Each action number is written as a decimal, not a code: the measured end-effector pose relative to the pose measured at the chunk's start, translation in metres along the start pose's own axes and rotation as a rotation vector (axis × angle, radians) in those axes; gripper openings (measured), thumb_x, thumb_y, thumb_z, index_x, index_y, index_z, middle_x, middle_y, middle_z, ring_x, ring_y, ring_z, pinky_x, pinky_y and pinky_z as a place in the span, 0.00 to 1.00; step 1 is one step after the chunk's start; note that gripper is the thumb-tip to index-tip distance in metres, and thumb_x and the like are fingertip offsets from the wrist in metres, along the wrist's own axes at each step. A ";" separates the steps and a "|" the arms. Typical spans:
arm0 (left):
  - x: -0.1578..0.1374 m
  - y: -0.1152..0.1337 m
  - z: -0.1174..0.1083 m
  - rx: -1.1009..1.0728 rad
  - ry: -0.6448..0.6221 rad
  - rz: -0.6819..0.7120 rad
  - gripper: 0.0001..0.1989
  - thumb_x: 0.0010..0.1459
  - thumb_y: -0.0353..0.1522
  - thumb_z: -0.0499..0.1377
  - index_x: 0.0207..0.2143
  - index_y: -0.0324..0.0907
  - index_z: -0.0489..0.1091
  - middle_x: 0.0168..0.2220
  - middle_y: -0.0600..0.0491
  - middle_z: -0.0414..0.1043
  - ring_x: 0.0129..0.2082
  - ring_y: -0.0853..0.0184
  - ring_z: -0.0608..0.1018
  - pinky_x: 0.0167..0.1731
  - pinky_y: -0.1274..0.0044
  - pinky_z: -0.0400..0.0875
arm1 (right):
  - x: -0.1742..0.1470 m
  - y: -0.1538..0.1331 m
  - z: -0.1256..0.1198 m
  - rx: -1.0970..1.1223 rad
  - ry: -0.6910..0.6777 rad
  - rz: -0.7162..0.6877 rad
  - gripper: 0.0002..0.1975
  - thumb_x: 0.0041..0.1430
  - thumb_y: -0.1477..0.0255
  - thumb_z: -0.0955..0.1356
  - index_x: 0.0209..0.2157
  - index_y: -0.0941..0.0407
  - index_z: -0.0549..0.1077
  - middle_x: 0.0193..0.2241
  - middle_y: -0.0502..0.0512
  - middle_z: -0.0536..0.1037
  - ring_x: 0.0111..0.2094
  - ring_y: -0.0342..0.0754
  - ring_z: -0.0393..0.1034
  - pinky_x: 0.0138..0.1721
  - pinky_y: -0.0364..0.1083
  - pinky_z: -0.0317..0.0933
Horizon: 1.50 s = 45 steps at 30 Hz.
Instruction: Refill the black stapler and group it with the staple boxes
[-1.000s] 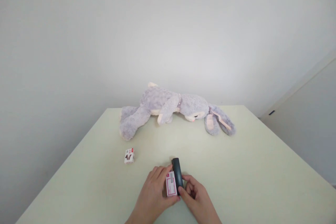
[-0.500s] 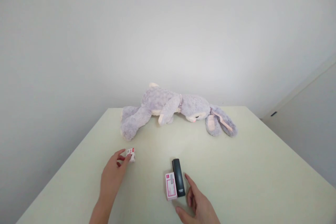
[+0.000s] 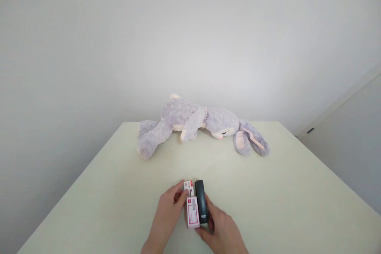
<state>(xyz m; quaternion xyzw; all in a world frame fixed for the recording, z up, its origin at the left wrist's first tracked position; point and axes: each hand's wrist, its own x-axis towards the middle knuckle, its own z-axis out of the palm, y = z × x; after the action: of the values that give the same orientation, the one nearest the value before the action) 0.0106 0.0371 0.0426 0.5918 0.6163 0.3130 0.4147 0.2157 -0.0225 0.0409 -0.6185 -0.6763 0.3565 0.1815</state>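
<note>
My left hand (image 3: 170,206) pinches a small white box with red print (image 3: 188,186) between thumb and fingers. That box is at the far end of a larger white box with a pink frame (image 3: 193,213), left of a black stapler (image 3: 201,201). The stapler lies lengthwise alongside the pink-framed box. Curled about the stapler's right side is my right hand (image 3: 220,224), its index finger against the side and its thumb at the near end by the pink-framed box. Its other fingers are partly hidden.
A grey plush rabbit (image 3: 181,115) lies on its side along the back of the pale table (image 3: 104,190), ears to the right. A white wall (image 3: 190,39) rises behind. At the right stands a pale panel with a small dark slot (image 3: 310,130).
My left hand has carried the small box rightward, up to the pink-framed box and stapler. My right hand has moved in from the right and closed on the stapler.
</note>
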 end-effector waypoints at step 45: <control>-0.028 -0.024 0.021 0.268 0.232 0.280 0.20 0.69 0.35 0.50 0.60 0.49 0.67 0.59 0.49 0.71 0.61 0.59 0.72 0.64 0.59 0.66 | -0.045 0.074 -0.108 0.046 0.263 0.028 0.22 0.71 0.55 0.61 0.53 0.53 0.75 0.27 0.50 0.74 0.28 0.46 0.70 0.31 0.43 0.65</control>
<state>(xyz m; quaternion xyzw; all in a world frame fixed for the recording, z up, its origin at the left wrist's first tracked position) 0.0161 0.0047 0.0156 0.6815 0.6077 0.3489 0.2109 0.3504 -0.0397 0.0709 -0.6649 -0.6296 0.2903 0.2778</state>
